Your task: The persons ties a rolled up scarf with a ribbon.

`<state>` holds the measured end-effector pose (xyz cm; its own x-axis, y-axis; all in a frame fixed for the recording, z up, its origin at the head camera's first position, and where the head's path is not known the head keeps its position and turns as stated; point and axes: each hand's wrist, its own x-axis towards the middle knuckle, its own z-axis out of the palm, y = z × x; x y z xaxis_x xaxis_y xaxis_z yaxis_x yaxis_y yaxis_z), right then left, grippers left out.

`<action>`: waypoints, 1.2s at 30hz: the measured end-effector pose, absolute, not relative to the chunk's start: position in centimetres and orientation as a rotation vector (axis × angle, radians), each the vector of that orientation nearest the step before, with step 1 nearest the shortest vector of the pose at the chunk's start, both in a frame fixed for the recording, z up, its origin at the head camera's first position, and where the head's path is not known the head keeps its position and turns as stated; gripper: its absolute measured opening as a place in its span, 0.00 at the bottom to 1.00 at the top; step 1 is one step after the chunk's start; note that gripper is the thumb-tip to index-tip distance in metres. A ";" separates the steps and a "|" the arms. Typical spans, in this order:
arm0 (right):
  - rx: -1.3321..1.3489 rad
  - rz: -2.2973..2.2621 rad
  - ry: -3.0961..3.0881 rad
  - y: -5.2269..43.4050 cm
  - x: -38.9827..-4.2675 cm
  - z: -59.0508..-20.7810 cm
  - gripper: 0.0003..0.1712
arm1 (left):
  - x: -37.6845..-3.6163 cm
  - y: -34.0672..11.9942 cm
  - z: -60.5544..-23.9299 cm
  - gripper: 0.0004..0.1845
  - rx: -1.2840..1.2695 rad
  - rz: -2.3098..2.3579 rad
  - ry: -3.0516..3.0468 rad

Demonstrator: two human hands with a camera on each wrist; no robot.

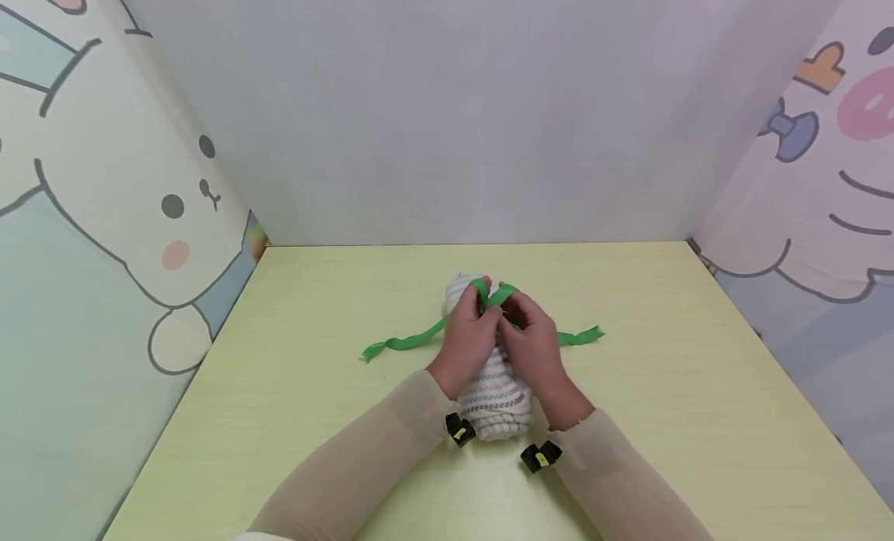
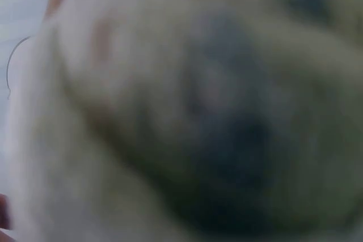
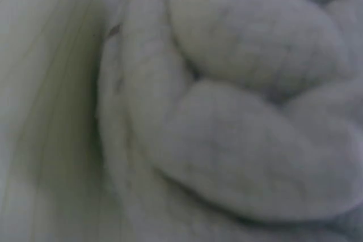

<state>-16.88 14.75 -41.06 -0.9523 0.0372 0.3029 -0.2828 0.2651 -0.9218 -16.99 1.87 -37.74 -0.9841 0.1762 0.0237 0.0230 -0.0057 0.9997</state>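
A rolled white towel (image 1: 496, 397) with coloured stripes lies lengthwise in the middle of the table. Around its upper part runs a green ribbon (image 1: 415, 340), its two tails spread out to left and right. Over the towel, my left hand (image 1: 466, 345) pinches a loop of the ribbon, while my right hand (image 1: 538, 351) pinches another loop close beside it. Both thumbs meet at the middle, and the fingers hide the crossing of the ribbon. Close up, the towel (image 2: 130, 100) fills the left wrist view, badly blurred. Its rolled end folds (image 3: 255, 145) show in the right wrist view.
The pale yellow table (image 1: 314, 308) ends at a plain grey back wall (image 1: 475, 137). Cartoon-printed panels stand along the left side (image 1: 126, 184) and right side (image 1: 803, 215). Small black wrist cameras (image 1: 541, 456) sit at both cuffs, near the towel's lower end.
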 end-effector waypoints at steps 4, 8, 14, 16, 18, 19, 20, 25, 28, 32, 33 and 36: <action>0.229 1.706 -2.309 14.6 -16.9 -40.7 0.22 | -16.9 2.0 -37.6 0.30 0.210 2.127 2.161; 0.234 1.673 -2.323 14.4 -17.0 -40.6 0.22 | -16.8 1.9 -37.6 0.29 0.211 2.121 2.174; 0.264 1.586 -2.345 14.1 -17.2 -40.8 0.22 | -16.8 1.7 -37.7 0.26 0.195 2.174 2.174; 0.286 1.540 -2.350 14.0 -17.2 -40.8 0.21 | -16.8 1.6 -37.7 0.25 0.179 2.182 2.185; 0.315 1.490 -2.348 13.9 -17.2 -40.8 0.21 | -16.9 1.6 -37.8 0.23 0.163 2.172 2.206; 0.329 1.464 -2.347 13.9 -17.2 -40.8 0.21 | -16.9 1.5 -37.8 0.22 0.158 2.163 2.221; 0.343 1.437 -2.347 13.8 -17.2 -40.9 0.21 | -17.0 1.5 -37.8 0.21 0.153 2.153 2.238; 0.350 1.391 -2.351 13.6 -17.4 -41.2 0.23 | -17.1 1.5 -37.7 0.13 0.128 2.089 2.342; 0.301 1.451 -2.362 13.4 -17.4 -41.1 0.23 | -17.0 1.5 -37.6 0.15 0.121 2.092 2.335; 0.219 1.579 -2.375 13.4 -17.5 -40.8 0.19 | -16.9 1.5 -37.5 0.17 0.138 2.121 2.276; 0.205 1.612 -2.371 13.3 -17.5 -40.7 0.17 | -16.8 1.5 -37.5 0.17 0.147 2.129 2.262; 0.167 1.681 -2.372 13.2 -17.7 -40.5 0.12 | -16.7 1.5 -37.5 0.18 0.177 2.141 2.246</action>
<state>-17.73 13.24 -40.45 -0.9673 0.0392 0.2505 -0.2234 0.3357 -0.9151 -16.69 1.48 -37.49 -0.9929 0.1058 0.0538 0.0588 0.0447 0.9973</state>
